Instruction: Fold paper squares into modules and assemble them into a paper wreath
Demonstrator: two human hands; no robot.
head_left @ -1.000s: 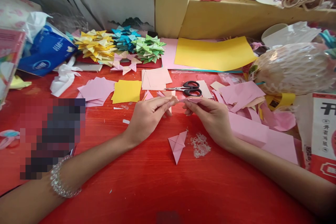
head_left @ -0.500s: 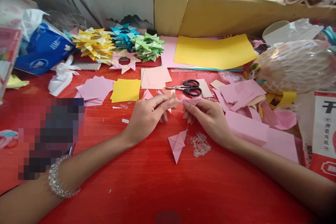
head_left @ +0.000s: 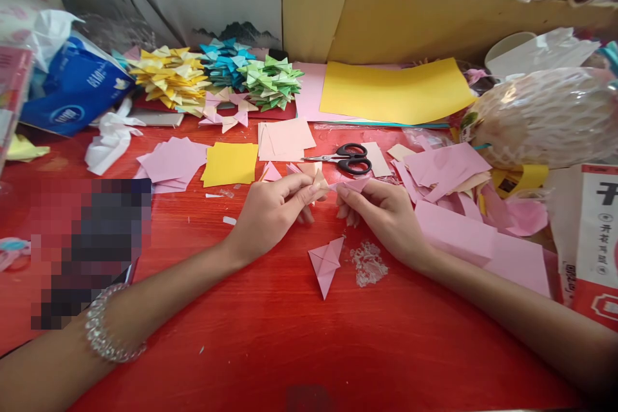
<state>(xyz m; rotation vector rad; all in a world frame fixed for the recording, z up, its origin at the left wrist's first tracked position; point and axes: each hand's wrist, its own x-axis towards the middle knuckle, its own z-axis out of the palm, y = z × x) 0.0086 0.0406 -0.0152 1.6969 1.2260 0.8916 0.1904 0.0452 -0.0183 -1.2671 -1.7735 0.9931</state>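
Between the thumb and fingers of my left hand (head_left: 270, 214) is a folded peach paper piece (head_left: 319, 177). My right hand (head_left: 389, 215) pinches a folded pink paper piece (head_left: 355, 185). The two pieces come close together at the fingertips; whether they touch is hard to see. A pink folded paper shape (head_left: 326, 264) with pointed ends lies on the red table (head_left: 270, 347) below my hands. Beside it is a small heap of clear bits (head_left: 368, 264). Black-handled scissors (head_left: 354, 159) lie just beyond my fingers.
Stacks of pink squares (head_left: 174, 162), yellow squares (head_left: 230, 164) and peach squares (head_left: 286, 140) lie beyond my left hand. Yellow, blue and green folded-paper rings (head_left: 271, 82) stand behind. Pink paper scraps (head_left: 447, 170) are at right, a blurred-out dark object (head_left: 103, 244) at left.
The view has shifted very slightly. Both hands stay in the same place with the same paper pieces in their fingers.
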